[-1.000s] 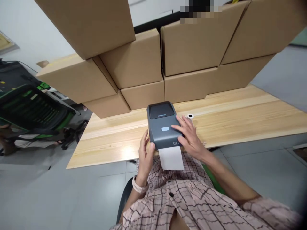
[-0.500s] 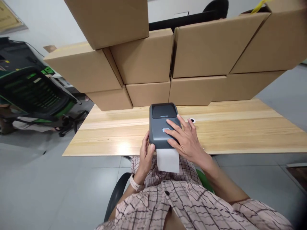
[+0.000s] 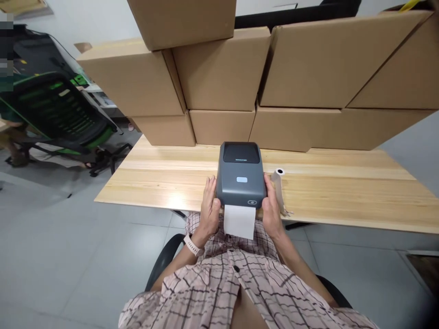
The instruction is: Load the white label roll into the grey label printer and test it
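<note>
A dark grey label printer (image 3: 230, 189) stands near the front edge of the wooden table, with a light button on its top. A blank strip of white paper (image 3: 239, 221) hangs from its front slot. My left hand (image 3: 209, 208) presses along the printer's left side, fingers pointing forward and thumb at the front corner. My right hand (image 3: 272, 208) holds the opposite side in the same way, so the printer is gripped between both palms. Just right of my right hand lies a small paper roll (image 3: 280, 172), its loose tail (image 3: 279, 194) running toward the table edge.
Stacked cardboard boxes (image 3: 302, 68) form a wall along the back of the wooden table (image 3: 343, 187). One more box (image 3: 185, 23) sits on top at the left. A black and green office chair (image 3: 65, 114) stands on the left, with a person partly seen beside it.
My right hand has left the printer's top and now holds its right side. The button and the paper roll's tail are uncovered. My left hand stays at the left side.
</note>
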Demonstrator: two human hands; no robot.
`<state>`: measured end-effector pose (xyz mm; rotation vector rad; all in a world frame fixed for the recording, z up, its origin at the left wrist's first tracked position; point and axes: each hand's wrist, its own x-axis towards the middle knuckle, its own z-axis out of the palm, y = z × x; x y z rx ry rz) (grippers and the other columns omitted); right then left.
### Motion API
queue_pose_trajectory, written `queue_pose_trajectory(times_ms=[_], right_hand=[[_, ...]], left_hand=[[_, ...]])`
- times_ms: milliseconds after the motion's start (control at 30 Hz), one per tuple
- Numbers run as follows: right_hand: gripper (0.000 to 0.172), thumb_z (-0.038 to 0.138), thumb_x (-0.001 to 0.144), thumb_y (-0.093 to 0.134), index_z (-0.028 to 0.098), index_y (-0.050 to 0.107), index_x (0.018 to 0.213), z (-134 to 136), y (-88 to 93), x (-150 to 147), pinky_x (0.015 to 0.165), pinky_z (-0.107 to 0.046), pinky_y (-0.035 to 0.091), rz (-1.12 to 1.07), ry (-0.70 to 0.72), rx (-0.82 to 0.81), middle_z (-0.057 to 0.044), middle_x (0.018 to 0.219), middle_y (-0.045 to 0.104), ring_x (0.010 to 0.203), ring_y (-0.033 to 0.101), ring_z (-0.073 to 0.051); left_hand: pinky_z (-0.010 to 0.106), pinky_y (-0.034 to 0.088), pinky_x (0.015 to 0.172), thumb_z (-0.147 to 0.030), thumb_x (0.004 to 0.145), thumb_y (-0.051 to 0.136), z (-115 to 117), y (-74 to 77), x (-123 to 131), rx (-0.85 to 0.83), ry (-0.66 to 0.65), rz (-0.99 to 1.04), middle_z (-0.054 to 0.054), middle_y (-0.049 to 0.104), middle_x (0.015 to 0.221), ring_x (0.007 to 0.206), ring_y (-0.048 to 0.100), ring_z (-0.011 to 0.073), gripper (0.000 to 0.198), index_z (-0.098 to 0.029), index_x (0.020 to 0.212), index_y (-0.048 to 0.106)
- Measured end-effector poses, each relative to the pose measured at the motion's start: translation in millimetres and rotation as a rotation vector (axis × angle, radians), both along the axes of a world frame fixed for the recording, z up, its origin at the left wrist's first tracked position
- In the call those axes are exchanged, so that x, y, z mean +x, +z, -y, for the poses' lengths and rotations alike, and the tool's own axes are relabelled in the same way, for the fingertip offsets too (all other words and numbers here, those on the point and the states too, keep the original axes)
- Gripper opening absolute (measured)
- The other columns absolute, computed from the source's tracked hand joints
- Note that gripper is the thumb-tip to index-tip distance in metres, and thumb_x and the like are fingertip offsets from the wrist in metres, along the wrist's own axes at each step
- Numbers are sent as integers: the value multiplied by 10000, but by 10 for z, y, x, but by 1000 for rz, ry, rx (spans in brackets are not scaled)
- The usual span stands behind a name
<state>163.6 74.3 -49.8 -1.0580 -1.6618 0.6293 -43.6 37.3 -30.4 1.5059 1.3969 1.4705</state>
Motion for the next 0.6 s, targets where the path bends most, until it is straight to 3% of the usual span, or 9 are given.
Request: queue_pose_trajectory(times_ms=[200,300,400,500,600], right_hand=[[691,634,1097,157,357,191,1729,-47,174,86,1340,-633,248,105,22,54,-66,1774,320,1642,309,-331],[769,756,1048,145,389,173,1724,-163,397,112,1324,-684,223,150,18,120,-77,1767,328,1641,295,-367],[855,834,1003,143,359,218,1711,-431,732,74,1299,-728,210,183,-18,190,-107,1762,321,1644,264,-394],[809,805,1024,154,344,277,1678,-839,1063,-34,1306,-685,241,130,-39,256,-98,1691,439,1604,358,-365],[742,739,1057,169,315,308,1649,-1286,1303,-161,1299,-606,317,45,-66,290,-86,1657,473,1567,428,-331]], left_hand=[[573,161,1380,-671,1060,337,-106,50,-49,149,49,-147,53,429,1731,1699,154,287,671,-315,1604,502],[550,193,1379,-666,1070,291,-256,225,-109,236,79,-207,40,469,1709,1690,202,272,671,-311,1588,526],[525,223,1375,-638,1084,286,-528,441,-200,306,72,-180,20,545,1656,1657,308,252,619,-332,1500,627],[492,273,1358,-525,1077,435,-848,526,-260,260,76,-15,43,600,1607,1593,434,243,469,-303,1391,705],[508,367,1300,-373,953,655,-1080,430,-250,-12,45,121,140,591,1603,1524,522,293,514,-212,1442,648]])
